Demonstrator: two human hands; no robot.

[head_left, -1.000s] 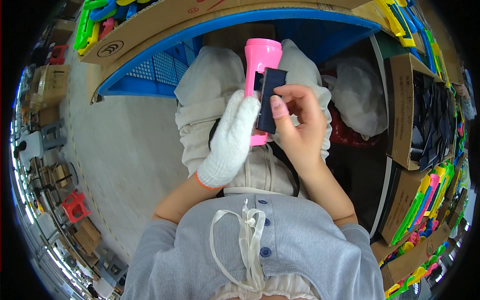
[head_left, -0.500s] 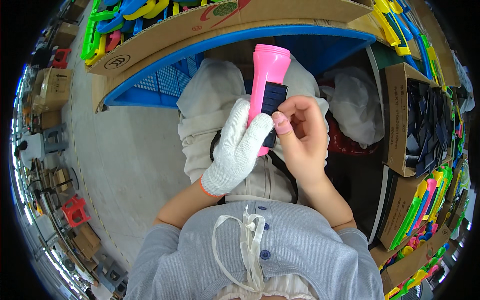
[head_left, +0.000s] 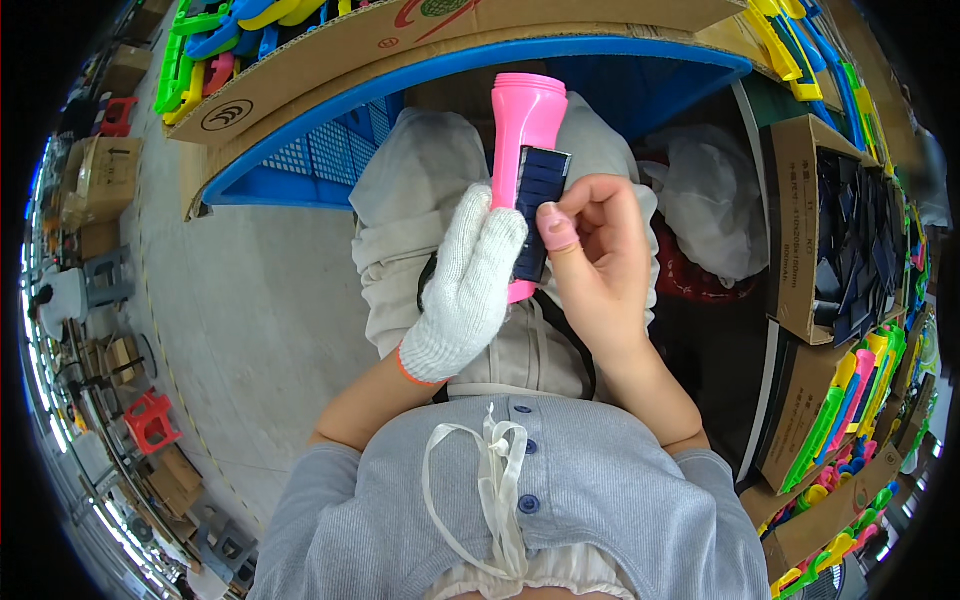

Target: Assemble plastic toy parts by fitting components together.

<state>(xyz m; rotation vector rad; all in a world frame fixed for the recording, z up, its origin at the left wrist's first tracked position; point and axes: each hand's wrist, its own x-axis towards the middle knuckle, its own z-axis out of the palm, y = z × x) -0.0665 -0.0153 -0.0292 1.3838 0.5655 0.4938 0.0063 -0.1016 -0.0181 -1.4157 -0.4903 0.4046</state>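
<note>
A pink flashlight body (head_left: 527, 108) stands up over my lap, its threaded wide end pointing away from me. My left hand (head_left: 468, 262), in a white knitted glove with an orange cuff edge, is wrapped round its lower left side. Along the flashlight's right side lies a dark solar panel (head_left: 541, 185). Bare but for a pink band on the thumb, my right hand (head_left: 600, 245) pinches the panel's right edge between thumb and forefinger. Part of the panel's lower end is hidden by my fingers.
In front stands a blue plastic crate (head_left: 300, 170) below a cardboard box (head_left: 340, 75) of colourful plastic parts. At right, a carton of dark panels (head_left: 858, 245) sits above a box of bright parts (head_left: 838, 410). A clear plastic bag (head_left: 705, 200) lies under the bench.
Both hands and the flashlight have shifted slightly left and away from me. The gloved fingers have drawn back off the panel, uncovering more of its face.
</note>
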